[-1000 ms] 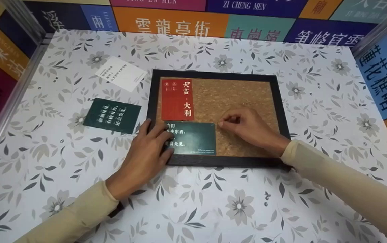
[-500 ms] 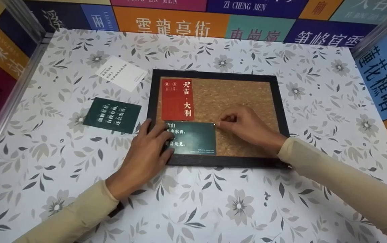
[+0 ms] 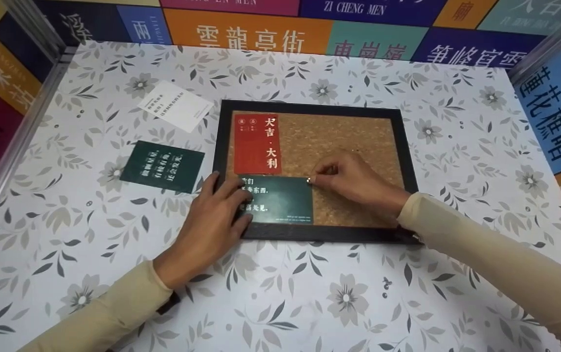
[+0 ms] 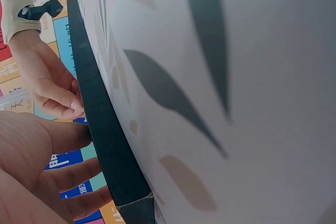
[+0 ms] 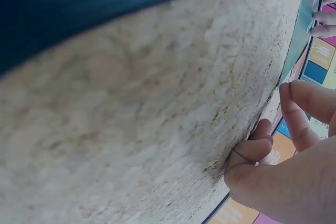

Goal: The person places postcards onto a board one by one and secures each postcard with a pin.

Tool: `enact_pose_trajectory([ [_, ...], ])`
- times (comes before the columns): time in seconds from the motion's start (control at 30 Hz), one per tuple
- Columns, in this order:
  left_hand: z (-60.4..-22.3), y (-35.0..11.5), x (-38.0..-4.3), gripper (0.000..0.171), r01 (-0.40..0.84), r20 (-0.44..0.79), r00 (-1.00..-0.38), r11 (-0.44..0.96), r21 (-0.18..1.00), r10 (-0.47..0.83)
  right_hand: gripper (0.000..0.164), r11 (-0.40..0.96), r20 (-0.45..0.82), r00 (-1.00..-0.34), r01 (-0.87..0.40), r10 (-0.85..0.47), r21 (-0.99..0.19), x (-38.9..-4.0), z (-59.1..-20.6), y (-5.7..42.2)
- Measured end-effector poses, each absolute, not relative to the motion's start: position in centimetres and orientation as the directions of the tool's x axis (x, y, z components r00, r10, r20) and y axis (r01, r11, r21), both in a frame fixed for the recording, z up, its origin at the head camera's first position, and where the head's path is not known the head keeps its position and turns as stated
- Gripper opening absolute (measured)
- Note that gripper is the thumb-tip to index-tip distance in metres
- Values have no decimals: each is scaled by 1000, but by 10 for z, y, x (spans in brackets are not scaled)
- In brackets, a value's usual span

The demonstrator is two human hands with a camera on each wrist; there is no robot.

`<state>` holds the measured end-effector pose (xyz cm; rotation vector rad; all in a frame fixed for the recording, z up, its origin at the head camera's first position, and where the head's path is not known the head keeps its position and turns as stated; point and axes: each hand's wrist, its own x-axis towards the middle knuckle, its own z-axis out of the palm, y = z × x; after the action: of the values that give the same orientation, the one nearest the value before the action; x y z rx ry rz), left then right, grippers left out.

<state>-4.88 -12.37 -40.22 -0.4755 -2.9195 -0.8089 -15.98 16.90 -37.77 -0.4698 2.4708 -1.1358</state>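
A black-framed cork board (image 3: 348,129) lies on the table in the head view, bearing a red card (image 3: 250,154) and, below it, a dark green card (image 3: 285,200) with white writing. My left hand (image 3: 204,232) rests with spread fingers over the frame's left edge and the green card's left side, covering some of its text. At that card's top right corner, the thumb and forefinger of my right hand (image 3: 353,182) pinch a tiny shiny thumbtack (image 3: 309,180). In the right wrist view those fingertips (image 5: 302,90) meet at the card's edge, the tack itself hidden.
Left of the board lie another green card (image 3: 163,167) and, farther back, a white card (image 3: 176,106). A flower-patterned cloth (image 3: 280,293) covers the table. Colourful panels with large characters (image 3: 251,36) stand along the back and sides.
My right hand has shifted slightly left, bringing the thumbtack from just beside the green card onto its top right corner. The left hand and the cards have stayed put.
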Motion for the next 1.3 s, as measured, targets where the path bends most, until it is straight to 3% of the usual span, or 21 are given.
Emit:
enact_pose_trajectory([
  [0.67, -401, -123, -50, 35, 295, 125, -955, 818, 493, 269, 12, 644, -265, -843, -120, -468, -756, -166, -373, 163],
  [1.3, -403, -123, -50, 35, 312, 142, -950, 813, 491, 278, 12, 723, -327, -871, -45, -366, -689, -170, -373, 157],
])
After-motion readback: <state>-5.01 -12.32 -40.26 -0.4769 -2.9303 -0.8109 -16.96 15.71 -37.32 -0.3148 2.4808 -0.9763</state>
